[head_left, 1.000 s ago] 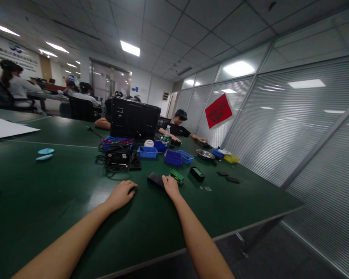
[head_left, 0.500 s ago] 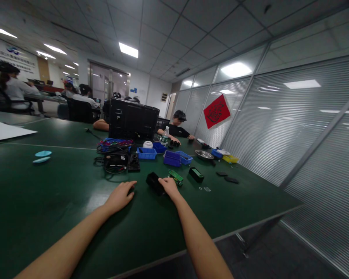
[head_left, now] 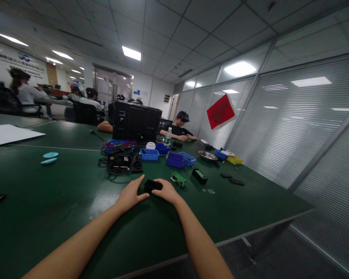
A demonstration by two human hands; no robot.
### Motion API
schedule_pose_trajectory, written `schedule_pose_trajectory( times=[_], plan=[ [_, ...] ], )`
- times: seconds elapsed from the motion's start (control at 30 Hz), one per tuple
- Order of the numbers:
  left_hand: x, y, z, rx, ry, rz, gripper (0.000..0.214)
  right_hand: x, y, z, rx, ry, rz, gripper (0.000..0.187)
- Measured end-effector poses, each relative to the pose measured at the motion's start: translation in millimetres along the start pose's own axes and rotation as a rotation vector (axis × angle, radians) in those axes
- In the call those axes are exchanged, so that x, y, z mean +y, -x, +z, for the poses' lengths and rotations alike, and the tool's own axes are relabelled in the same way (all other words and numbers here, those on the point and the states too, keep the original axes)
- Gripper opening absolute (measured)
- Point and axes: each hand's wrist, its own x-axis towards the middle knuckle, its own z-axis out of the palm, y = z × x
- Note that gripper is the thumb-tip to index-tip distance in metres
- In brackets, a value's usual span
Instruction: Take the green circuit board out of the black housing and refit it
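Note:
A small black box-shaped device (head_left: 152, 185) lies on the green table (head_left: 46, 201) between my hands. My right hand (head_left: 168, 192) curls round its right side and grips it. My left hand (head_left: 130, 195) touches its left side with the thumb and fingers spread apart. A green circuit board (head_left: 178, 178) and a black rectangular case (head_left: 199, 176) lie just right of my hands.
Beyond my hands are a black unit with coiled cables (head_left: 118, 161), blue bins (head_left: 149, 154), a white ball (head_left: 150, 145), a metal bowl (head_left: 208, 155) and a large black case (head_left: 136, 121). A person (head_left: 180, 130) sits at the far side. The table edge runs close on the right.
My right hand has pulled the black device nearer and to the left. My left hand has lifted from the table and come against the device's left side.

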Motion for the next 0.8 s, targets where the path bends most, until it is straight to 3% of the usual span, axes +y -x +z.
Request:
schedule_pose_trajectory(
  times=[0.07,0.1,0.23,0.3,0.37,0.5,0.67,0.8],
  plan=[
    [6.0,-2.5,3.6,-0.035,0.027,0.040,0.075,-1.9,-2.0,-3.8,-0.024,-0.104,-0.028,0.035],
    [8.7,-3.1,4.4,-0.056,0.039,0.043,0.070,-1.0,-2.8,-7.6,0.023,-0.121,-0.010,0.032],
    [15.3,-1.6,1.3,-0.104,0.092,-0.015,0.054,18.6,-0.6,-34.4,0.515,0.140,0.229,0.034],
    [16.0,0.2,-2.6,-0.125,0.124,-0.032,0.051,34.3,3.4,-49.4,0.631,0.326,0.369,0.035],
    [16.0,1.9,-6.5,-0.147,0.153,-0.028,0.050,48.7,7.2,-59.7,0.595,0.438,0.497,0.044],
    [16.1,4.1,-12.2,-0.190,0.172,-0.023,0.050,64.2,8.5,-60.7,0.358,0.481,0.638,0.064],
    [14.0,5.7,-12.7,-0.206,0.132,-0.025,0.051,67.4,3.9,-48.2,0.304,0.470,0.562,0.046],
    [9.2,5.8,-9.1,-0.196,0.127,-0.036,0.061,67.4,0.8,-43.0,0.233,0.274,0.366,0.046]
  ],
)
